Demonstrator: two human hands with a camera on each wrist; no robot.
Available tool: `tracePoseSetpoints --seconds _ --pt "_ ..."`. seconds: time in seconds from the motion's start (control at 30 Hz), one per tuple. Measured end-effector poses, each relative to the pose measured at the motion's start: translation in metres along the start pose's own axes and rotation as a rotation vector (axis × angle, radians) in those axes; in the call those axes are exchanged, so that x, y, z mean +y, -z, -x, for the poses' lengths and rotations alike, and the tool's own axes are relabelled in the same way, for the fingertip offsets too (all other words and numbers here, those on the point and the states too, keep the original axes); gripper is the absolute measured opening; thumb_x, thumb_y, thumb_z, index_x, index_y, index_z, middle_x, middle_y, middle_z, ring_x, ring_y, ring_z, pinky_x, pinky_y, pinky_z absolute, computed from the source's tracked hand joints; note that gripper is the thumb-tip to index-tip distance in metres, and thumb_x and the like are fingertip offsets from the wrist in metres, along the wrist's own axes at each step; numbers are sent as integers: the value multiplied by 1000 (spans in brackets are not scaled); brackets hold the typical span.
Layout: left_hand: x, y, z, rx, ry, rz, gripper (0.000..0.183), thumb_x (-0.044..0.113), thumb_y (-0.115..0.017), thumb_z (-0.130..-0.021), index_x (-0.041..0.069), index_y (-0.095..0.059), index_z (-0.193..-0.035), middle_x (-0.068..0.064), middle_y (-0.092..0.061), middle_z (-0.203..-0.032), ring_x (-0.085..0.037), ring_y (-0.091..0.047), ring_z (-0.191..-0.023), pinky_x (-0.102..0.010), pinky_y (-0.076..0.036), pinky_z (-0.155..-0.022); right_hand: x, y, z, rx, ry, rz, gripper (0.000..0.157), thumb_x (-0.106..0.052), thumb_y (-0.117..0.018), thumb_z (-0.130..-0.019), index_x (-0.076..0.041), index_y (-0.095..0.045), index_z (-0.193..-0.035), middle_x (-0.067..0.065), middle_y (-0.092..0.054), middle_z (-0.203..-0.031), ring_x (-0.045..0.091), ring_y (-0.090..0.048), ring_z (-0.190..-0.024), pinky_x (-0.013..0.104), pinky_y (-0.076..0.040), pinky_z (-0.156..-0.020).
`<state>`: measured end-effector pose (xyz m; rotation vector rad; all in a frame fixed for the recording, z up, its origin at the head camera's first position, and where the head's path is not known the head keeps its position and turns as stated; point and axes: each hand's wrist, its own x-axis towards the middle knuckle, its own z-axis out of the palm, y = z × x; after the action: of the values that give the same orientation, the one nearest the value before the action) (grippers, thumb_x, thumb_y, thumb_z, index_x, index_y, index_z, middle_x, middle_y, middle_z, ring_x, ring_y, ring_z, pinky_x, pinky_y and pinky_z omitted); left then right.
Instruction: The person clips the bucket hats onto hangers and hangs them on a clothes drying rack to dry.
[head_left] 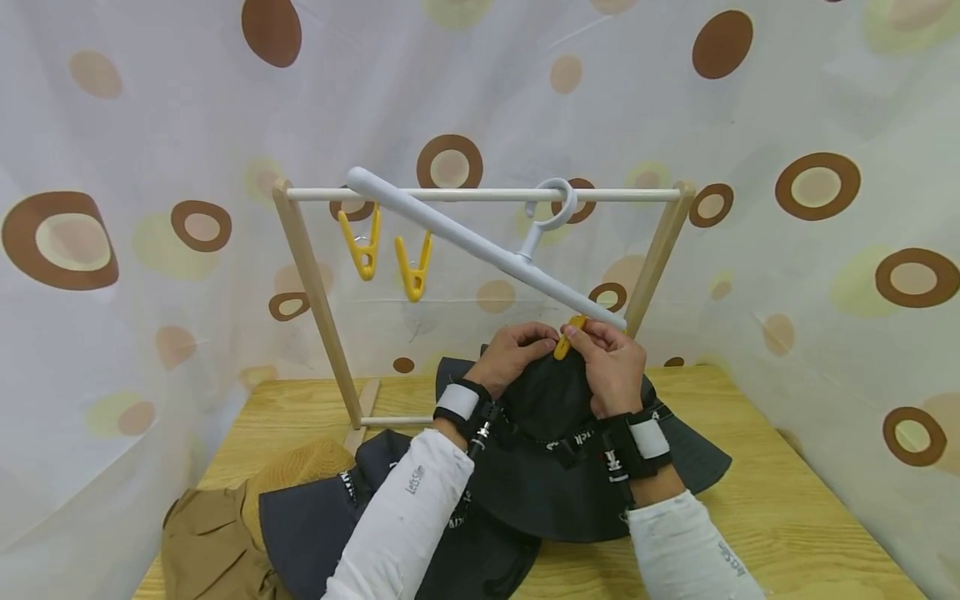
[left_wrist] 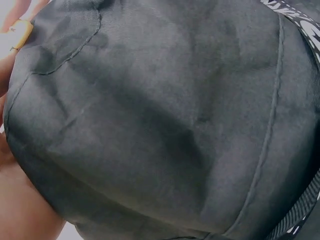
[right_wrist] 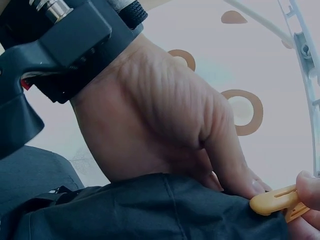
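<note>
A pale blue hanger (head_left: 480, 246) hangs by its hook, tilted down to the right. Under its low end, my right hand (head_left: 611, 367) pinches a yellow clothes clip (head_left: 570, 337) at the crown of a black wide-brimmed hat (head_left: 551, 400). My left hand (head_left: 513, 358) pinches the crown fabric just left of that clip. In the right wrist view, the clip (right_wrist: 272, 200) touches the hat's cloth (right_wrist: 150, 210) beside the left hand (right_wrist: 165, 110); how far its jaws bite is hidden. The hat's crown (left_wrist: 150, 115) fills most of the left wrist view.
A wooden rack with a white top rod (head_left: 450, 195) stands on the wood-grain table (head_left: 750, 517). Two yellow clips (head_left: 414, 271) dangle from the hanger's raised side. At front left lie another dark hat (head_left: 307, 525), a brown hat (head_left: 210, 542) and a mustard knit piece (head_left: 300, 467).
</note>
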<state>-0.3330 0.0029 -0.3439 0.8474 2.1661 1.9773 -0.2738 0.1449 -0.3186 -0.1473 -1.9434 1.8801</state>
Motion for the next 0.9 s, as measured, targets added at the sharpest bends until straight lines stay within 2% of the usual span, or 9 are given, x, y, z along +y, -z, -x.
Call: tracePoseSetpoints --seconds 0.1,0.23,0.33,0.4,0.5,0.6,0.73,0.8,0.9 --pt "0 -1 -1 4 -7 7 25 9 -57 -99 -7 -62 -118 -25 -62 -123 -1 -57 -95 -17 -46 -87 0 1 -1 6 -2 14 37 -22 -72 -92 2 -68 -119 -22 -67 -81 -9 -63 -79 12 -50 -76" --pt "-1 -2 -2 1 -5 10 24 8 -57 -99 -7 -63 -118 -25 -62 -123 -1 -57 -94 -17 -46 -86 1 4 -1 -7 -34 38 41 -25 -72 -92 -1 -67 -125 -1 -74 -106 -9 -63 -84 13 -50 -81" --pt "0 -3 -2 -4 -3 13 24 8 -57 -100 -7 -63 -118 -25 -62 -122 -2 -58 -94 -17 -46 -85 2 7 -2 -32 -73 50 46 -29 -71 -93 -3 -64 -130 15 -68 -126 -5 -62 -92 15 -48 -85" --pt "0 -3 -1 -6 -4 12 25 8 -57 -100 -7 -63 -119 -25 -62 -123 -3 -59 -95 -18 -47 -86 2 8 -2 -52 -91 55 48 -31 -69 -93 -3 -62 -132 19 -64 -131 -2 -60 -96 15 -47 -86" --pt "0 -1 0 -5 -10 10 28 10 -58 -100 -6 -63 -122 -24 -63 -126 -11 -62 -103 -21 -49 -91 3 8 -2 -62 -90 56 49 -31 -69 -93 -2 -61 -132 14 -66 -125 1 -59 -98 14 -47 -85" --pt "1 2 4 15 -22 -34 31 13 -58 -100 -1 -63 -128 -20 -63 -131 -22 -62 -117 -27 -49 -98 4 7 -2 -58 -76 32 49 -31 -70 -93 0 -60 -129 -3 -69 -106 0 -59 -93 12 -47 -83" --pt "0 11 19 48 -50 -133 33 14 -58 -100 4 -61 -131 -16 -62 -134 -30 -58 -126 -35 -50 -102 7 6 -2 -11 -29 6 43 -28 -71 -92 1 -63 -122 -22 -63 -82 -3 -60 -85 12 -47 -81" --pt "-4 16 28 54 -67 -179 33 13 -58 -100 3 -61 -131 -17 -62 -134 -32 -59 -125 -37 -50 -102 9 5 -2 28 4 -1 39 -26 -72 -92 1 -64 -120 -23 -61 -80 -4 -60 -83 13 -48 -81" --pt "-13 24 45 76 -44 -226 29 13 -57 -100 3 -62 -127 -18 -63 -129 -32 -61 -120 -37 -50 -100 10 5 -2 92 44 11 39 -25 -72 -91 1 -66 -119 -16 -64 -87 -5 -60 -83 14 -49 -81"
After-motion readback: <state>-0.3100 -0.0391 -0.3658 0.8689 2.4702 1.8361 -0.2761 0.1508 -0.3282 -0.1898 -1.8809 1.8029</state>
